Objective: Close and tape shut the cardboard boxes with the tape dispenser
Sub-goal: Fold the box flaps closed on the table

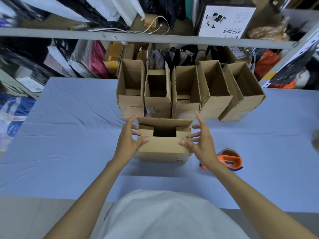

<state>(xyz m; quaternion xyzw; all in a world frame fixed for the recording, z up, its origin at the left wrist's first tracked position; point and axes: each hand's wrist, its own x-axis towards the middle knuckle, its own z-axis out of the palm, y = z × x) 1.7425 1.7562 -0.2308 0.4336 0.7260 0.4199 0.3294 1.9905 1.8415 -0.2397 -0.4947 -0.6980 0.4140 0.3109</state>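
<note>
On the blue table (69, 135) we see a cardboard box (162, 150). Left hand (128, 138) and right hand (201, 141) flank it, fingers spread, thumbs touching.

Both grips open at the two ends of one box, arms stretched forward

The bare left forearm (105, 183) and right forearm (231, 187) rise from the lower corners of the view and draw in toward each other, wrists straight. The left grip (128, 140) is at the left end of the cardboard box (162, 150), thumb laid flat on its near top edge and fingers spread, lightly bent toward the box's side. The right grip (200, 142) mirrors it at the right end: thumb pressed on the near top edge, forefinger pointing up and away, the other fingers fanned out toward the box's right side. Neither grip is closed round anything.
</note>
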